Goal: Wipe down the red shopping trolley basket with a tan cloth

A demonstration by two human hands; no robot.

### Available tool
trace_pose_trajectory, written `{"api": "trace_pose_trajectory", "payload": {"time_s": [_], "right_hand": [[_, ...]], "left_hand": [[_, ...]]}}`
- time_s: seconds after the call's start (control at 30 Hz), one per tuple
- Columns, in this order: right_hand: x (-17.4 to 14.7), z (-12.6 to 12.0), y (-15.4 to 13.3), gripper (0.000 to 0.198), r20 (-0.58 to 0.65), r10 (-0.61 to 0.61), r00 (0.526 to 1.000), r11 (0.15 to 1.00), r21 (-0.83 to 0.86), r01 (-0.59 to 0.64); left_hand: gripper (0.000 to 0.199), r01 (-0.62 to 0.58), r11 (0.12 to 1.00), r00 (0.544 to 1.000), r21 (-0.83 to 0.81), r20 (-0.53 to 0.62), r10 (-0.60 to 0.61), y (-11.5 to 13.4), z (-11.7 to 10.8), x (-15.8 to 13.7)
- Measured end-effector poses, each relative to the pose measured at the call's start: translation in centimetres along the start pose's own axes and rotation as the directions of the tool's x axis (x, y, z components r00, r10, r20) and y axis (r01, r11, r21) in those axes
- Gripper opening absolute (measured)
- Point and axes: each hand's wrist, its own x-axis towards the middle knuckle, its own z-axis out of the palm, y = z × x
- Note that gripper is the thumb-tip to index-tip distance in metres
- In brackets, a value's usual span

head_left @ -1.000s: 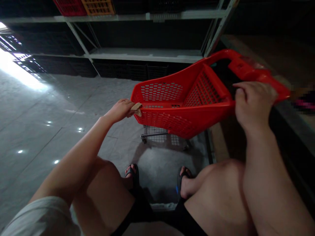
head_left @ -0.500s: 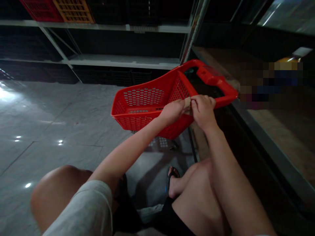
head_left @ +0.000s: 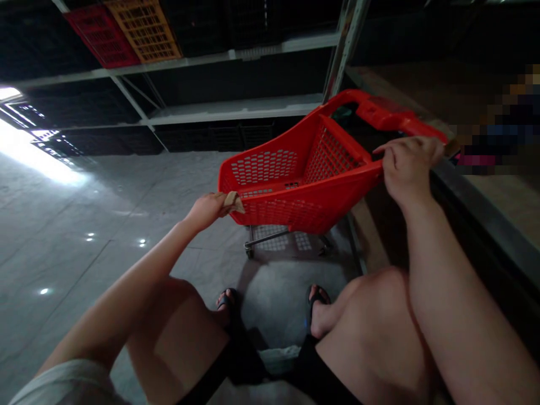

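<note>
A red plastic shopping cart (head_left: 270,211) with perforated walls stands in front of me, its handle at the upper right. My left hand (head_left: 207,210) is closed on a small beige cloth (head_left: 233,202), which lies against the cart's near top rim at the left end. At the other end my right hand (head_left: 411,166) has its fingers bent over the near side bar below the cart's handle (head_left: 392,119). The palm side of that hand is hidden.
White metal shelving (head_left: 236,112) holds a red crate (head_left: 103,36), an orange crate (head_left: 145,31) and dark crates. To the right runs a low ledge (head_left: 476,208) beside a dark gap. Grey tiled floor (head_left: 122,202) spreads to the left. My sandalled feet rest under the cart's near side.
My hands were together near the cart's middle rim. The left has slid left with the cloth to the far end, and the right has shifted right towards the handle. The view has turned slightly.
</note>
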Motion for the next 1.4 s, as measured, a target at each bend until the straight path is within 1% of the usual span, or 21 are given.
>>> {"api": "trace_pose_trajectory", "payload": {"time_s": [0.07, 0.13, 0.2, 0.27, 0.33, 0.37, 0.47, 0.57, 0.67, 0.7, 0.77, 0.83, 0.87, 1.0, 1.07, 1.1, 1.13, 1.2, 1.27, 1.33, 1.4], "right_hand": [[0.0, 0.4, -1.2, 0.047, -0.007, 0.084, 0.996, 0.995, 0.055, -0.083], [-0.5, 0.5, -3.3, 0.043, 0.049, 0.06, 0.997, 0.995, 0.082, -0.064], [-1.6, 0.3, -6.0, 0.04, 0.16, -0.093, 0.983, 0.989, 0.128, 0.073], [-3.1, 0.3, -8.7, 0.038, 0.255, -0.27, 0.928, 0.953, 0.209, 0.22], [-4.2, 0.4, -10.6, 0.039, 0.286, -0.367, 0.885, 0.919, 0.26, 0.297], [-4.5, 0.7, -11.0, 0.04, 0.285, -0.377, 0.881, 0.915, 0.261, 0.307], [-4.3, 1.7, -10.4, 0.035, 0.297, -0.343, 0.891, 0.933, 0.217, 0.287], [-3.8, 2.8, -8.7, 0.029, 0.374, -0.268, 0.888, 0.961, 0.176, 0.216], [-4.0, 3.1, -7.8, 0.029, 0.437, -0.241, 0.867, 0.969, 0.166, 0.186], [-4.2, 3.1, -7.7, 0.03, 0.454, -0.256, 0.853, 0.964, 0.179, 0.194], [-4.3, 3.1, -7.6, 0.031, 0.481, -0.266, 0.835, 0.961, 0.198, 0.192], [-4.0, 3.2, -7.3, 0.032, 0.504, -0.247, 0.828, 0.966, 0.192, 0.171], [-3.7, 3.2, -7.0, 0.032, 0.513, -0.232, 0.827, 0.97, 0.18, 0.161], [-3.8, 3.0, -6.8, 0.028, 0.541, -0.259, 0.8, 0.965, 0.183, 0.189], [-4.9, 2.5, -7.8, 0.026, 0.54, -0.31, 0.783, 0.948, 0.234, 0.214], [-5.5, 2.3, -8.4, 0.025, 0.537, -0.34, 0.772, 0.936, 0.271, 0.224], [-6.2, 2.1, -9.2, 0.026, 0.534, -0.364, 0.763, 0.925, 0.302, 0.23], [-7.1, 1.8, -10.7, 0.029, 0.53, -0.38, 0.759, 0.917, 0.324, 0.233], [-7.3, 1.8, -11.8, 0.032, 0.533, -0.356, 0.768, 0.929, 0.289, 0.231], [-7.1, 1.9, -12.3, 0.032, 0.536, -0.335, 0.775, 0.94, 0.252, 0.232], [-6.8, 1.8, -12.3, 0.031, 0.543, -0.334, 0.771, 0.941, 0.239, 0.24]], "left_hand": [[0.015, 0.039, 0.999, 0.999, 0.037, -0.009, -0.039, -0.4, -0.2, -1.3], [0.014, 0.044, 0.997, 0.999, 0.07, -0.013, -0.043, 0.7, -0.3, -2.2], [0.022, 0.011, 0.996, 1.0, 0.084, 0.009, -0.012, 2.6, -0.3, -3.2], [0.031, -0.045, 0.997, 0.998, 0.069, 0.041, 0.043, 4.8, -0.1, -4.2], [0.029, -0.08, 0.996, 0.996, 0.04, 0.051, 0.078, 7.5, 0.3, -5.2], [0.026, -0.083, 0.996, 0.995, 0.023, 0.05, 0.082, 9.1, 0.6, -5.5], [0.024, -0.055, 0.998, 0.997, -0.04, 0.045, 0.057, 14.8, 1.4, -5.4], [0.029, -0.036, 0.993, 0.999, -0.114, 0.027, 0.04, 20.5, 1.6, -4.2], [0.034, -0.132, 0.978, 0.991, -0.161, -0.001, 0.133, 23.6, 1.4, -3.7], [0.035, -0.195, 0.969, 0.981, -0.155, -0.01, 0.196, 23.7, 1.5, -4.0], [0.034, -0.349, 0.929, 0.937, -0.126, -0.027, 0.348, 22.5, 2.0, -5.2], [0.035, -0.463, 0.881, 0.886, -0.097, -0.058, 0.459, 19.7, 2.6, -6.8], [0.037, -0.481, 0.873, 0.876, -0.086, -0.079, 0.475, 17.8, 2.9, -7.5], [0.041, -0.383, 0.923, 0.919, -0.044, -0.123, 0.376, 9.7, 2.9, -8.7], [0.04, -0.361, 0.932, 0.926, -0.018, -0.126, 0.356, 7.1, 2.6, -8.5], [0.039, -0.359, 0.933, 0.926, -0.007, -0.13, 0.355, 6.5, 2.5, -8.3], [0.037, -0.355, 0.935, 0.926, 0.002, -0.134, 0.352, 6.5, 2.5, -8.1], [0.033, -0.34, 0.94, 0.93, 0.013, -0.142, 0.338, 8.1, 2.9, -7.5], [0.029, -0.344, 0.939, 0.929, 0.01, -0.143, 0.341, 11.9, 3.7, -6.8], [0.029, -0.367, 0.93, 0.92, -0.007, -0.147, 0.362, 16.8, 4.6, -6.0], [0.03, -0.321, 0.947, 0.935, -0.028, -0.168, 0.312, 21.4, 5.5, -5.1]]}}
